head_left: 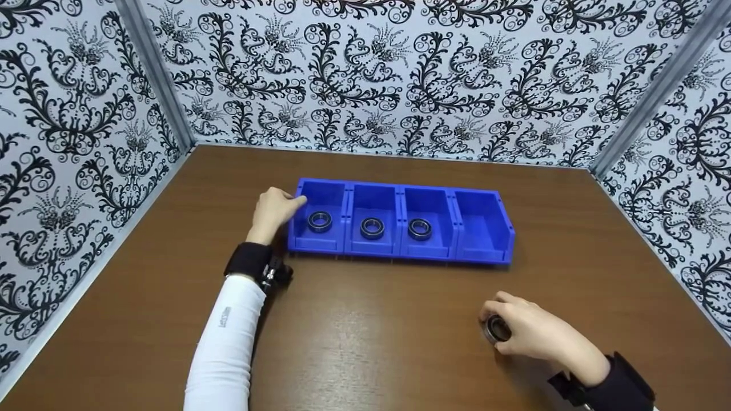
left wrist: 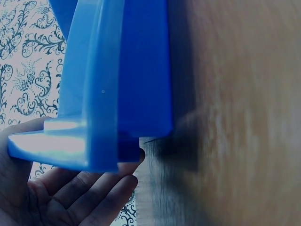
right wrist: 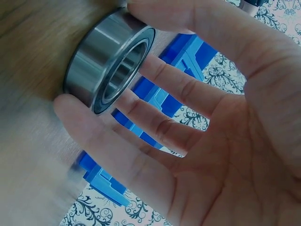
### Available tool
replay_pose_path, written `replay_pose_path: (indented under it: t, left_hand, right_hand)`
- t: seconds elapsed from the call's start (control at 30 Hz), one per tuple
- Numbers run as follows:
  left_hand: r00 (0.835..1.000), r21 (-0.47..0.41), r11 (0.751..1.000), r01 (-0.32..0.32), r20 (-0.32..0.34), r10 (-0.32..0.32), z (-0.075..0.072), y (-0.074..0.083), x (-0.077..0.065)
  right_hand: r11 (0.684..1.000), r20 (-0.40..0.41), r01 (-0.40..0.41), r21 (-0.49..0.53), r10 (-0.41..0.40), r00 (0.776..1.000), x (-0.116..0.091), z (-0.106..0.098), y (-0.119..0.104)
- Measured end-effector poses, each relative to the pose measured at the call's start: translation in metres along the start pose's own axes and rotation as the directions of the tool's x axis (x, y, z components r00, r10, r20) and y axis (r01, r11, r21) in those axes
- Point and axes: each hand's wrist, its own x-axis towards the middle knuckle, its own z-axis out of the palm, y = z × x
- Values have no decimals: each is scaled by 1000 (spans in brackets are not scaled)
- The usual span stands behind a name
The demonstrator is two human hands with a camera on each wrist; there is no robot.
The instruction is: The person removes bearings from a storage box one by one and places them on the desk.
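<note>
A blue four-compartment bin (head_left: 484, 225) stands on the brown table. My left hand (head_left: 274, 212) grips its left end wall, thumb over the rim and fingers along the outside; the left wrist view shows this wall (left wrist: 103, 89) from close up. One ball bearing lies in each of the three left compartments: a left one (head_left: 320, 229), a middle one (head_left: 372, 237) and a right one (head_left: 420, 237). In front of the bin, at the right, my right hand (head_left: 534, 328) holds another bearing (right wrist: 101, 54) by its steel outer ring between thumb and fingers, tilted on edge close over the table.
The rightmost compartment shows bare blue plastic. Patterned black-and-white panels (head_left: 377, 85) enclose the table (head_left: 365, 319) at the back and both sides, with grey metal posts (head_left: 157, 74) at the corners. Black camera straps (head_left: 249, 260) sit on both wrists.
</note>
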Motion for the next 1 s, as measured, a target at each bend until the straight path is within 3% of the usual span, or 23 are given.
replay_pose_path:
  t: [0.33, 0.57, 1.0]
  left_hand:
    - [1000, -2, 1000, 6, 2, -6, 0, 1, 0]
    - [1000, 6, 1000, 1, -2, -1, -1, 2, -2]
    - [1000, 2, 1000, 10, 2, -10, 0, 1, -1]
  right_hand:
    - [1000, -25, -3, -25, 2, 1000, -2, 0, -1]
    - [997, -103, 29, -64, -36, 994, -3, -2, -2]
    - [996, -173, 26, -85, -41, 984, -4, -10, -4]
